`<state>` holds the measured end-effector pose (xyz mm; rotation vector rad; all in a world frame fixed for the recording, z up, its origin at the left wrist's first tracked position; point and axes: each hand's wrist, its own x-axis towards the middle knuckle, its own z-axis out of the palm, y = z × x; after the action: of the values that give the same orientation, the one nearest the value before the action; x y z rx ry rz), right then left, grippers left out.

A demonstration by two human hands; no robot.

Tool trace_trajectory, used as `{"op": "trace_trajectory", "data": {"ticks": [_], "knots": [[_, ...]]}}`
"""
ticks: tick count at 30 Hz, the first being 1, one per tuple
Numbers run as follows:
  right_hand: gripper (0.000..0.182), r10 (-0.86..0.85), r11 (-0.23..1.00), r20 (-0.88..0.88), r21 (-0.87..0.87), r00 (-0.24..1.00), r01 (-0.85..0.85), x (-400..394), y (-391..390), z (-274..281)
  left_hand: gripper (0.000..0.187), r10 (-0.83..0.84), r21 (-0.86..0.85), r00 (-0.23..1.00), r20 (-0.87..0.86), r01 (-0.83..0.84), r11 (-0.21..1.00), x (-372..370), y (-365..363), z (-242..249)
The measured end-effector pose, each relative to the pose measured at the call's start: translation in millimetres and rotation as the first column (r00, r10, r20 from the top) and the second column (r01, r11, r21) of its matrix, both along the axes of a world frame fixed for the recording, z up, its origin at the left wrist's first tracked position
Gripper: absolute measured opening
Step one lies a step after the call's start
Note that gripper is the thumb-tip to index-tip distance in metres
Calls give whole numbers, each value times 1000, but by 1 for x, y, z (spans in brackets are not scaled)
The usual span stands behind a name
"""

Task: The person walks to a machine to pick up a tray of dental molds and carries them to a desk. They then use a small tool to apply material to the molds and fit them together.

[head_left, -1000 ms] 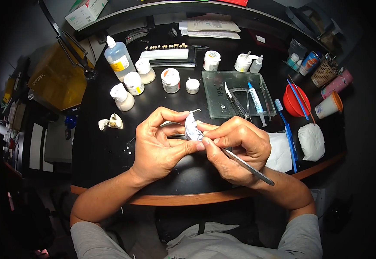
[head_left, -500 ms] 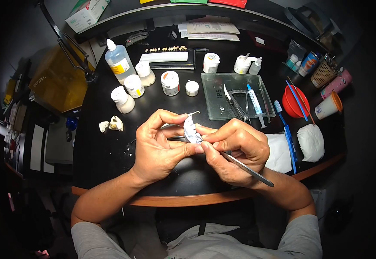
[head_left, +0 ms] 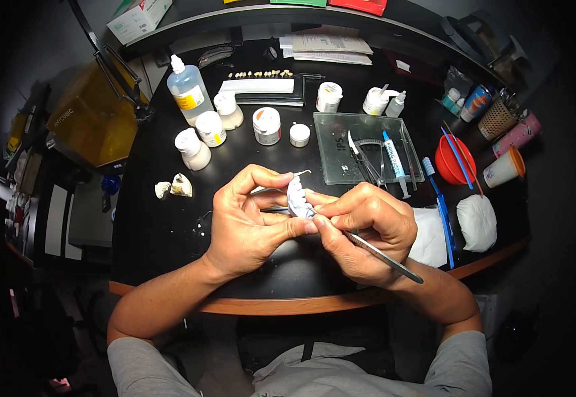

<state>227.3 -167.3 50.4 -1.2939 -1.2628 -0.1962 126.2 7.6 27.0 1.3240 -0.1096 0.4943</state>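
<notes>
A pale blue-white dental model [head_left: 298, 198] is pinched between the thumb and fingers of my left hand [head_left: 245, 218]. A thin metal tool with a hooked tip [head_left: 306, 172] also shows at my left fingertips, its shaft partly hidden by the hand. My right hand [head_left: 374, 228] is closed on a dark metal instrument [head_left: 387, 258], whose handle slopes down to the right. Its working end is at the lower right side of the model, mostly hidden by my fingers. Both hands meet at the model, above the black table.
White jars [head_left: 266, 126] and a clear bottle [head_left: 187, 90] stand behind my hands. A glass plate [head_left: 341, 162] carries tweezers and a syringe [head_left: 394, 155]. A red bowl [head_left: 450, 169], a blue brush [head_left: 439, 192] and white tissue [head_left: 476, 221] lie right; model pieces [head_left: 181, 186] lie left.
The whole view has shifted slightly, with table items appearing a little further right. Both hands keep nearly the same hold on the model and the instrument.
</notes>
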Motion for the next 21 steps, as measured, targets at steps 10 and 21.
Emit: {"op": "trace_trajectory", "data": {"ticks": [10, 21], "knots": [[17, -45, 999, -14, 31, 999, 45, -2, 2, -3, 48, -29, -52, 999, -19, 28, 998, 2, -1, 3], [17, -11, 999, -9, 31, 1000, 11, 0, 1, -3, 49, -10, -38, 1000, 1, 10, 999, 2, -2, 3]]}}
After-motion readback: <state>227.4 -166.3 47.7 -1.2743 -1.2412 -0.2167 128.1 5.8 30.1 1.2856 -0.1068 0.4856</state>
